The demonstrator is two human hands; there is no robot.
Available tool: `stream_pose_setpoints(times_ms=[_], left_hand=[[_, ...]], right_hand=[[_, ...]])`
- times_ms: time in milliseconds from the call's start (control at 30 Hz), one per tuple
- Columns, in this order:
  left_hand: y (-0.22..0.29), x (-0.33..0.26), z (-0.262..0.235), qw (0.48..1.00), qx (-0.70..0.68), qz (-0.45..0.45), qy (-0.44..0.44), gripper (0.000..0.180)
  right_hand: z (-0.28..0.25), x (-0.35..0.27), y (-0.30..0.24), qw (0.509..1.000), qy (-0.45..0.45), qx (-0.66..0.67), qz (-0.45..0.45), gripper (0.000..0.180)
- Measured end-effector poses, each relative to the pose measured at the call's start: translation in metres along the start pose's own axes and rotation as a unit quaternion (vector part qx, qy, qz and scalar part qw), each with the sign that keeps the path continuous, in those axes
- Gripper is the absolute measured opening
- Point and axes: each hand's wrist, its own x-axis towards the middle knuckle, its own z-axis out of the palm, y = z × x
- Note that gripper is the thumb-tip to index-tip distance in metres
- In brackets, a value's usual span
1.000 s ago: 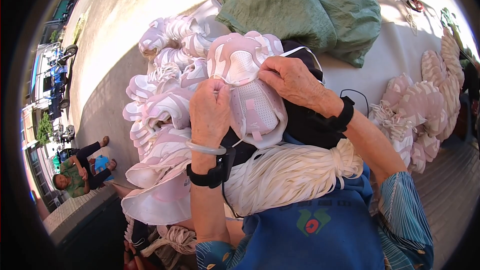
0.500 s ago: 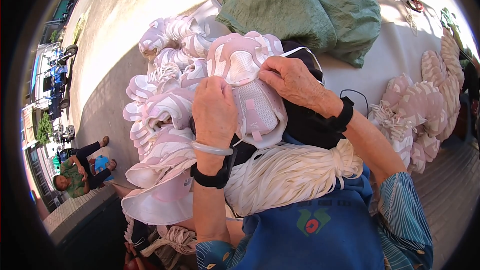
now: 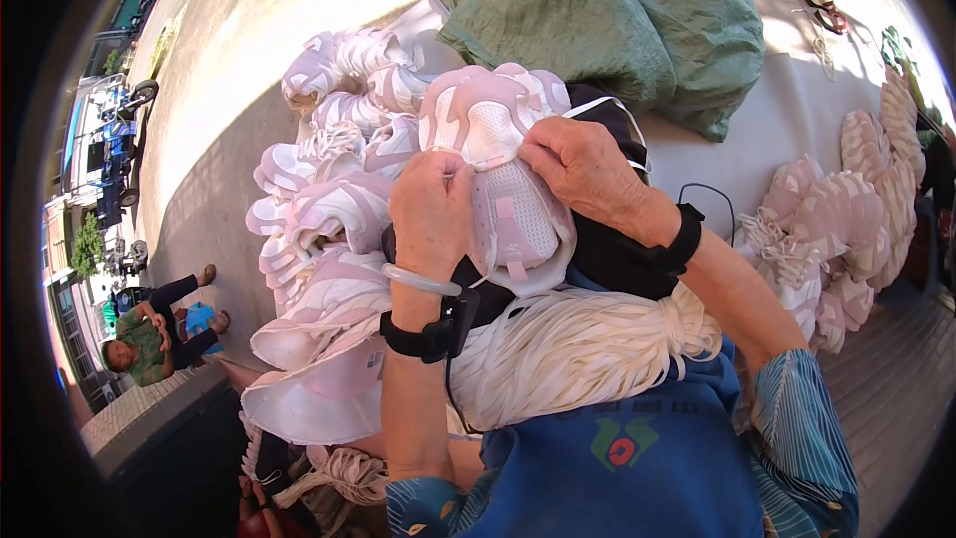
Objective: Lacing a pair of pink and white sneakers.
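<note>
A pink-and-white shoe upper (image 3: 518, 219) lies over my lap, its mesh tongue and small pink tabs facing me. My left hand (image 3: 433, 207) is closed in a pinch at the left edge of its opening. Opposite it, my right hand (image 3: 583, 174) pinches at the right edge. Between the two sets of fingertips a thin white shoelace (image 3: 490, 165) runs across the upper. My fingers partly cover the lace ends and eyelets. Below the upper, a thick bundle of cream laces (image 3: 578, 354) rests across my blue apron (image 3: 607, 458).
Stacked pink-and-white uppers (image 3: 329, 199) crowd the left side. More tied uppers (image 3: 817, 214) lie at the right. A green woven sack (image 3: 607, 30) sits beyond my hands, with sandals (image 3: 825, 12) farther off. A seated person (image 3: 149, 339) is at the far left.
My view has shifted slightly. Both hands stay at the shoe's opening in nearly the same pinch, the right a little lower in the picture.
</note>
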Motion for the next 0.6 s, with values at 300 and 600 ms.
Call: stream_pose_setpoints(times_ms=[300,600], left_hand=[[0.0,-0.005,0.011,0.998,0.035,0.033,0.044,0.016],[0.012,-0.021,0.014,0.988,-0.009,0.072,0.133,0.018]], right_hand=[[0.004,-0.005,0.0,0.997,-0.023,-0.073,-0.031,0.017],[-0.012,-0.017,-0.013,0.999,0.009,-0.024,0.038,0.032]])
